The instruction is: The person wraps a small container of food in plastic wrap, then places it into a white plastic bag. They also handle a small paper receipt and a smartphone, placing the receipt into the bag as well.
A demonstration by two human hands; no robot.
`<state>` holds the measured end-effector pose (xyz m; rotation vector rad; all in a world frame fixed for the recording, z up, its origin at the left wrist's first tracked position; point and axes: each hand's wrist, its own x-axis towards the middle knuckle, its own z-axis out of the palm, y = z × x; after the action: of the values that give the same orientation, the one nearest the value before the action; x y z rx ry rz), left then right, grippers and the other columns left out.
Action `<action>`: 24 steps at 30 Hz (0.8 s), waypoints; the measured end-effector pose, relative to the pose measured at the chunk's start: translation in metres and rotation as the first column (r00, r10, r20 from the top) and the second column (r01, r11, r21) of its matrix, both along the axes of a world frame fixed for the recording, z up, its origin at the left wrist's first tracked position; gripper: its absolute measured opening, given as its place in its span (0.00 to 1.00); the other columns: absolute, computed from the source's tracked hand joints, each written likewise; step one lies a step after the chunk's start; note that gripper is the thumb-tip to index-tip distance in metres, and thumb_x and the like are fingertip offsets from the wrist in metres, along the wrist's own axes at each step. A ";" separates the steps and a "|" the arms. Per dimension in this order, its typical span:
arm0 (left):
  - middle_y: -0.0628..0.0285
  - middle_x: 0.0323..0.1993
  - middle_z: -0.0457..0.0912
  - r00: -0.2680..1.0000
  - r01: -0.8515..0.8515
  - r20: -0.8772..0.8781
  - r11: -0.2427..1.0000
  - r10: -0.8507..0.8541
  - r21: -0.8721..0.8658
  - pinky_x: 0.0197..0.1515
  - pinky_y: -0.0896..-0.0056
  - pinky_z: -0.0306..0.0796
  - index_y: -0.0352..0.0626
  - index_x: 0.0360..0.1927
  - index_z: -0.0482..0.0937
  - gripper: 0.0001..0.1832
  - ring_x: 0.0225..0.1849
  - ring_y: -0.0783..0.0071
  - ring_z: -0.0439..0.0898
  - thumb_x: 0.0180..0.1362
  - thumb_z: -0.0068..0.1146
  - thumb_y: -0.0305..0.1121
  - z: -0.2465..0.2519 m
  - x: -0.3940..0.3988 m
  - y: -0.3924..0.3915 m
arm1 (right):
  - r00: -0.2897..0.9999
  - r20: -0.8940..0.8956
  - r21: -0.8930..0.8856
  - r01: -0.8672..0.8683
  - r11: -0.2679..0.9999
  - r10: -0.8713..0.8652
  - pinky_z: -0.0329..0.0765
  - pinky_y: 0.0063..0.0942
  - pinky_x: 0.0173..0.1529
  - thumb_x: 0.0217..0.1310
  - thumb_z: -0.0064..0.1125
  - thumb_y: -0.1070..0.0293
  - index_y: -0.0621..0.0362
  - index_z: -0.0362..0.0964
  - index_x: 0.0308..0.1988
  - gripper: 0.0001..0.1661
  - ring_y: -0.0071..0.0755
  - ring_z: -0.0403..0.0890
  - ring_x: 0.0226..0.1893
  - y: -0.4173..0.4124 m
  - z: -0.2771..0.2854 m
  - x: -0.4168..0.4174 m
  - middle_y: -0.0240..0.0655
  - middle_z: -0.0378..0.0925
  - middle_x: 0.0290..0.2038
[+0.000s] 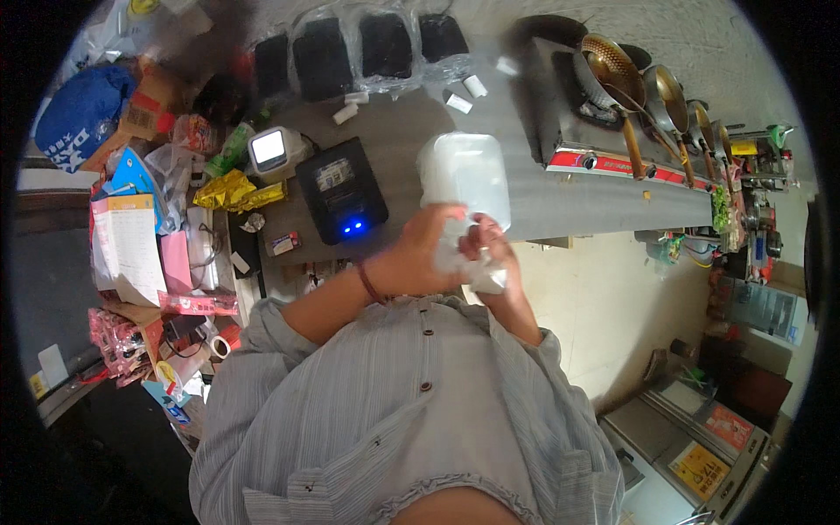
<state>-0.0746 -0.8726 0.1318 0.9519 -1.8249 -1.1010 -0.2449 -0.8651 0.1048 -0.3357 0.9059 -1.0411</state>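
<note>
My left hand [417, 256] and my right hand [502, 252] are together in front of my shirt, both slightly blurred. Between them they grip a crumpled white piece [453, 252], paper or thin plastic; I cannot tell which. Part of it bunches over my right palm and wrist. Just beyond my fingers, on the grey counter [525, 197], stands a translucent white plastic container [466, 164], perhaps a stack of them. Its near edge is partly covered by my hands. To the left of it lies a black label or receipt printer [344, 190] with two blue lights lit.
A small device with a bright screen [269, 147] and gold foil packaging [239, 191] sit left of the printer. White paper rolls [459, 103] and plastic-wrapped black trays [321, 59] lie at the back. Right stands a gas stove [590, 161] with woks [607, 72], their wooden handles [633, 147] jutting forward.
</note>
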 end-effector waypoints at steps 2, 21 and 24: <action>0.58 0.47 0.68 0.969 -0.023 -0.233 0.965 0.086 0.260 0.57 0.59 0.58 0.46 0.52 0.64 0.28 0.53 0.61 0.66 0.46 0.59 0.28 -0.017 0.019 -0.044 | 0.941 0.335 -0.036 0.070 0.997 -0.054 0.63 0.19 0.22 0.60 0.49 0.59 0.55 0.66 0.37 0.12 0.19 0.58 0.18 -0.019 0.007 -0.032 0.24 0.57 0.18; 0.49 0.46 0.73 0.316 -0.644 0.937 0.691 -0.151 0.329 0.48 0.65 0.67 0.42 0.43 0.76 0.16 0.46 0.57 0.73 0.53 0.52 0.39 -0.150 0.046 -0.265 | 0.910 0.359 0.213 0.135 0.968 -0.206 0.55 0.17 0.21 0.58 0.49 0.68 0.59 0.67 0.34 0.06 0.21 0.56 0.17 -0.130 -0.047 -0.235 0.27 0.56 0.17; 0.51 0.51 0.70 0.460 -0.417 0.876 0.837 -0.143 0.355 0.47 0.64 0.68 0.43 0.41 0.76 0.14 0.48 0.57 0.72 0.50 0.55 0.33 -0.140 0.021 -0.274 | 0.910 0.373 0.235 0.096 0.967 -0.181 0.56 0.18 0.21 0.58 0.49 0.68 0.59 0.69 0.33 0.07 0.22 0.56 0.18 -0.145 -0.051 -0.239 0.27 0.56 0.17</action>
<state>-0.0531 -1.1464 -0.0082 2.3578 -2.1512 -1.0941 -0.4844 -1.0106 0.0536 0.1199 0.6730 -1.0823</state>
